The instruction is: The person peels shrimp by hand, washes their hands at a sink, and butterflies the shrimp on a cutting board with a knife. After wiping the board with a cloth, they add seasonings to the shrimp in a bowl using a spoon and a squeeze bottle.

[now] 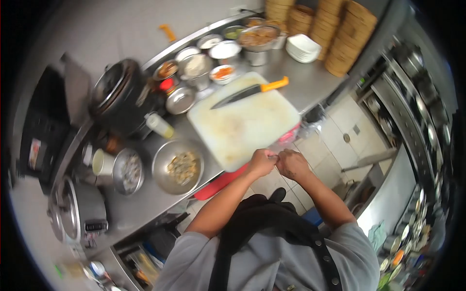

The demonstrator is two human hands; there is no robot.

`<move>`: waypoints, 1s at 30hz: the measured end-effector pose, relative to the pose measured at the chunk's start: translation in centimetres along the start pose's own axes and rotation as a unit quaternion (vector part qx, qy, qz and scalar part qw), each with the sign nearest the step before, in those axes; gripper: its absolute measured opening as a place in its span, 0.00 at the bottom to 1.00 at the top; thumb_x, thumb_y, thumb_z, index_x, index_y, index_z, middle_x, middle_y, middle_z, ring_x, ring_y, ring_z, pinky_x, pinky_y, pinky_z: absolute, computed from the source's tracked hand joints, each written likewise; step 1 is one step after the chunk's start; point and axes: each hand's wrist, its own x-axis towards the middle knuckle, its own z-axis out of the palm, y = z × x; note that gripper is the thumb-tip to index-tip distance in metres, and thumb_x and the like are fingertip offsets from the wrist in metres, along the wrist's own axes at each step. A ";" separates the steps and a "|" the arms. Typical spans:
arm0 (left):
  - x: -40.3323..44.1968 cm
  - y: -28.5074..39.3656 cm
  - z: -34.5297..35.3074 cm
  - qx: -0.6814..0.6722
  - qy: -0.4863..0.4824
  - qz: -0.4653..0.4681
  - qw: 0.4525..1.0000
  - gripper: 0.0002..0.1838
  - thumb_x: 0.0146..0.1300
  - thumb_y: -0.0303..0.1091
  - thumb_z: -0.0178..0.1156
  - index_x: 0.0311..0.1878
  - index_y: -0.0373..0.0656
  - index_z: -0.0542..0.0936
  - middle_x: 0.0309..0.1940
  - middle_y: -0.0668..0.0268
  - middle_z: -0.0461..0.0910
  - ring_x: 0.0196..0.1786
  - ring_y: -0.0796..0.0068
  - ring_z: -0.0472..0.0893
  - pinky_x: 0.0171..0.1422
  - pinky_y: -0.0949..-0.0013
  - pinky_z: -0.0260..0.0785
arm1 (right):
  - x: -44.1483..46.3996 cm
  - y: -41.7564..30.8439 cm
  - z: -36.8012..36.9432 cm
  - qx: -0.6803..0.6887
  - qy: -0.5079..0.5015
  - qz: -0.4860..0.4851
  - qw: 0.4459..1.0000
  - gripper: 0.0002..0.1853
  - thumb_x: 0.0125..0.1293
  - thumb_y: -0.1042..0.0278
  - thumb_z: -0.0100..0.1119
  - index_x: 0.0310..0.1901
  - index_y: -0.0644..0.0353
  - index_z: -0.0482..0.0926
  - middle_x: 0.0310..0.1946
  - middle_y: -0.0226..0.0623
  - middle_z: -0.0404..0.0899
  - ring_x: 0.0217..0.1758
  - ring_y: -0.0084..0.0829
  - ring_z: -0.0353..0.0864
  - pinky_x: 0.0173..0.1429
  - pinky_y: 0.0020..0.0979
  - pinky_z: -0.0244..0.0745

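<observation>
My left hand (262,162) and my right hand (292,165) meet in front of my body, just off the near edge of a white cutting board (262,119). The fingers of both are curled, and something small and dark shows between them, too small to name. On the board lies a knife with a dark blade (238,95) and an orange handle, touched by neither hand. Left of the board, a metal bowl (160,167) holds small pale brownish pieces. A smaller metal bowl (115,174) beside it contains greyish pieces.
Bowls of ingredients, one with orange bits (224,72), line the back of the steel counter. Bamboo steamers (350,39) and stacked white dishes (303,48) stand at the back right. A large dark cooker (116,111) is at left. Shelves with pans are at far right.
</observation>
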 end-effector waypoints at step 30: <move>12.4 3.6 9.3 0.199 0.050 0.306 0.930 0.08 0.61 0.25 0.62 0.44 0.37 0.79 0.37 0.54 0.80 0.43 0.51 0.80 0.46 0.58 0.72 | 2.3 18.5 1.7 0.220 0.110 0.258 0.934 0.09 0.63 0.70 0.53 0.33 0.66 0.80 0.32 0.58 0.81 0.37 0.56 0.81 0.42 0.47 0.75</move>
